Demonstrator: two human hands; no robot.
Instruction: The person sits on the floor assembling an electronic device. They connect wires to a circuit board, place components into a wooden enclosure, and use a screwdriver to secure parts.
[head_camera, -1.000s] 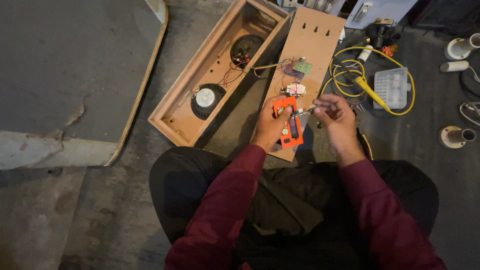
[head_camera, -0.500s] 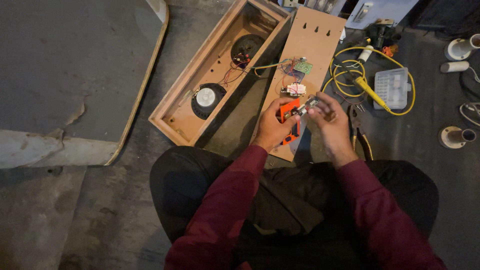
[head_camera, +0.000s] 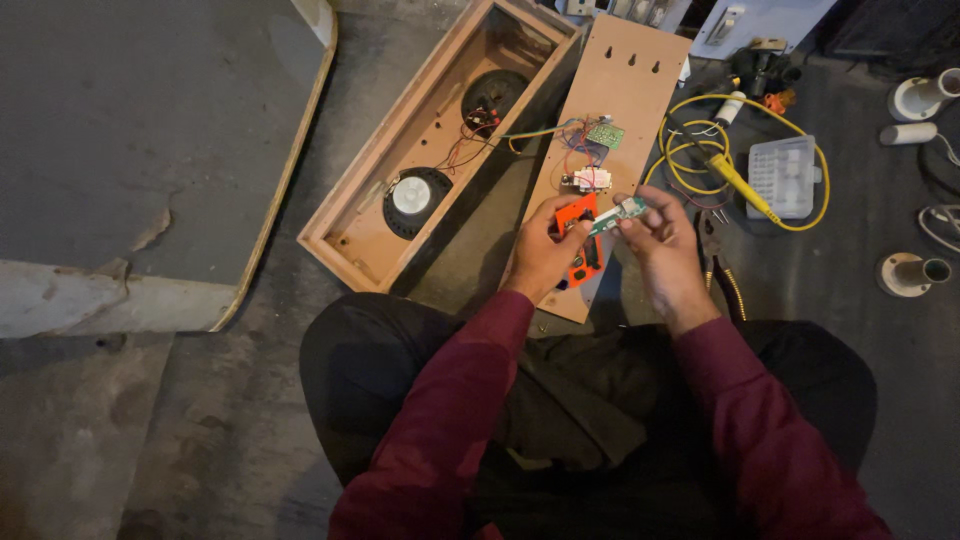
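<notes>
My left hand (head_camera: 540, 255) grips an orange module (head_camera: 580, 240) over the near end of a long wooden panel (head_camera: 620, 110). My right hand (head_camera: 660, 245) pinches a small green circuit board (head_camera: 622, 212) just right of the orange module, and the two parts touch. Small boards and coloured wires (head_camera: 590, 150) sit on the panel's middle. Wires run from there into an open wooden speaker box (head_camera: 440, 150) holding two round speakers (head_camera: 415, 198).
A yellow cable with a yellow-handled tool (head_camera: 735, 175) coils right of the panel, beside a clear plastic parts case (head_camera: 785, 175). Pliers (head_camera: 715, 245) lie near my right hand. White pipe fittings (head_camera: 910, 272) stand at the far right. A grey board (head_camera: 140, 130) lies left.
My right hand has drawn closer to the left, bringing the small green board against the orange module. The left hand has shifted slightly up the panel.
</notes>
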